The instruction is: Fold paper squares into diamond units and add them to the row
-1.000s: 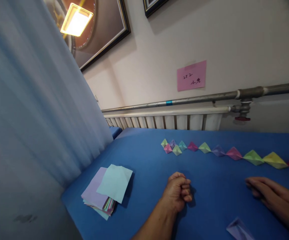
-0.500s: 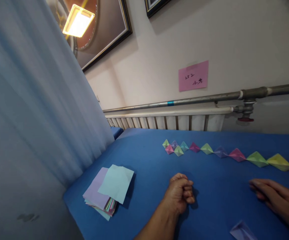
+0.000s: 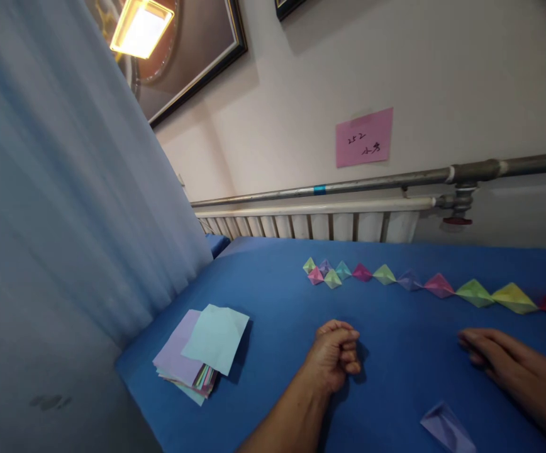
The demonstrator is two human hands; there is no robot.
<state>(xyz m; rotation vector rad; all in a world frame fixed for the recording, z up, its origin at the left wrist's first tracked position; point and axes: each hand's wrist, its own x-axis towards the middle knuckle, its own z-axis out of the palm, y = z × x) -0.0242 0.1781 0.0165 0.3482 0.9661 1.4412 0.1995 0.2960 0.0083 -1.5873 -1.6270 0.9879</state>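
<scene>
My left hand (image 3: 333, 357) rests on the blue table in a loose fist, and nothing shows in it. To the right lies my right hand (image 3: 513, 371), its fingers held together and bent at the tips, with no object visible in them. Between the two, nearer the front, is a folded piece of purple paper (image 3: 448, 429); neither hand touches it. Beyond both hands runs a row of small folded paper diamonds (image 3: 385, 274) in several colours, doubling up at its left end.
A stack of coloured paper sheets (image 3: 178, 352) lies on the left of the blue table (image 3: 273, 302), a pale blue sheet (image 3: 216, 340) askew on top. A blue curtain (image 3: 65, 220) hangs along the left. Behind the table are a radiator (image 3: 320, 225) and a metal pipe (image 3: 377, 182).
The whole view has shifted slightly, so things appear a little higher and further left. More of the folded purple paper shows. Both hands keep almost the same pose.
</scene>
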